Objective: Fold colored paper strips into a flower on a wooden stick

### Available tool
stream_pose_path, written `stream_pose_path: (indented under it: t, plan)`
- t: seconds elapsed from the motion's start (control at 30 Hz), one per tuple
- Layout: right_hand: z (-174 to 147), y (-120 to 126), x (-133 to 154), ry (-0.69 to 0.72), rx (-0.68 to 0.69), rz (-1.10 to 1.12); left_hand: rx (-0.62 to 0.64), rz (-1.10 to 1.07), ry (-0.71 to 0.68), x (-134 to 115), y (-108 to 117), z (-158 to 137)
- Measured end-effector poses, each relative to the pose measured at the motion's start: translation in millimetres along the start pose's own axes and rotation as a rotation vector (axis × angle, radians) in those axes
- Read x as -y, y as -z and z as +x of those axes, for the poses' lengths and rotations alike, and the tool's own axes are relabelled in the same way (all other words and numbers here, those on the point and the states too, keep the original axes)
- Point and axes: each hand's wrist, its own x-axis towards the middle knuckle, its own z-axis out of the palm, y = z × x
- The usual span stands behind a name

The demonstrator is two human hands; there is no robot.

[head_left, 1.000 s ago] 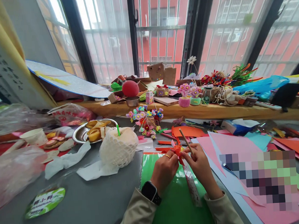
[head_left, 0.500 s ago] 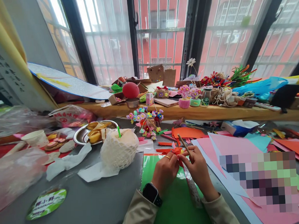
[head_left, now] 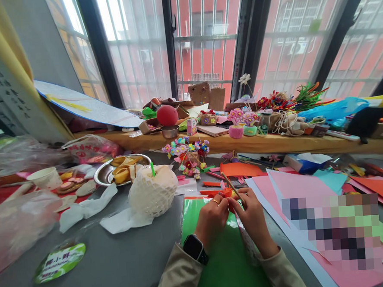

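Note:
My left hand (head_left: 212, 215), with a ring and a dark watch, is closed on an orange-red paper flower (head_left: 226, 192). Its fingertips meet those of my right hand (head_left: 250, 213), which pinches the flower's near side. A thin wooden stick (head_left: 233, 185) also sits in the right hand, slanting up to the left over the flower. The part of the paper between the fingers is hidden. Beneath both hands lies a green sheet (head_left: 227, 258) in a clear cover. Orange paper strips (head_left: 210, 184) rest just beyond the flower.
A coconut (head_left: 153, 189) in white foam netting, with a green straw, stands to the left. Behind it is a metal bowl (head_left: 99, 175) of peels. Pink paper sheets (head_left: 298, 189) spread on the right. A bunch of colourful small flowers (head_left: 185, 154) stands ahead, before the cluttered wooden sill (head_left: 276, 145).
The stick in my right hand has tipped further left, its upper end shifting left. Both hands stay in nearly the same place on the paper flower.

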Motion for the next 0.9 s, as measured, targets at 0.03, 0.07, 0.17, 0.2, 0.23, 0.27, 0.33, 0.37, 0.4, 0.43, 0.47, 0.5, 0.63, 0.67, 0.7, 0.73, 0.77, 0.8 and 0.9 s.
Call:
stream_pose_path:
  t: [0.03,0.07,0.17,0.2,0.23,0.27,0.33,0.37,0.4,0.43,0.47,0.5,0.63,0.67,0.7,0.73,0.77,0.8,0.9]
  plan:
    - [0,0,1,0.008,0.001,-0.021,-0.008,0.004,-0.010,0,0,0]
    - [-1,0,1,0.015,0.002,-0.051,-0.015,0.008,-0.022,0,-1,0]
    - [-1,0,3,0.034,0.021,-0.161,-0.031,0.022,-0.049,0,-1,0]
    - [-1,1,4,0.040,0.034,-0.190,-0.035,0.026,-0.054,0,-1,0]
    - [0,2,4,0.045,0.048,-0.211,-0.038,0.029,-0.058,0,-1,0]
    - [0,2,4,0.050,0.064,-0.224,-0.041,0.031,-0.060,0,0,0]
    - [1,4,4,0.063,0.092,-0.239,-0.041,0.033,-0.063,0,0,0]
    - [1,4,3,0.072,0.100,-0.241,-0.039,0.034,-0.065,0,0,0]
    - [2,4,3,0.083,0.101,-0.240,-0.035,0.034,-0.066,0,0,0]
    - [2,4,2,0.093,0.095,-0.236,-0.029,0.033,-0.066,0,0,0]
    - [2,3,1,0.102,0.082,-0.227,-0.020,0.031,-0.062,1,0,0]
    - [1,2,0,0.109,0.066,-0.219,-0.009,0.029,-0.055,1,0,0]
    - [0,-1,-2,0.118,0.036,-0.206,0.030,0.022,-0.029,3,-1,0]
    - [0,-2,-3,0.121,0.034,-0.209,0.033,0.018,-0.029,3,-1,1]
    - [0,-3,-3,0.127,0.030,-0.212,0.034,0.012,-0.031,3,-1,1]
    - [0,-3,-3,0.133,0.020,-0.217,0.035,0.004,-0.031,3,0,1]
    - [0,-4,-3,0.134,0.005,-0.225,0.033,-0.004,-0.028,3,0,1]
    - [0,-5,-2,0.132,-0.011,-0.236,0.032,-0.010,-0.023,3,1,1]
    - [-2,-6,-2,0.120,-0.040,-0.257,0.032,-0.017,-0.003,2,1,1]
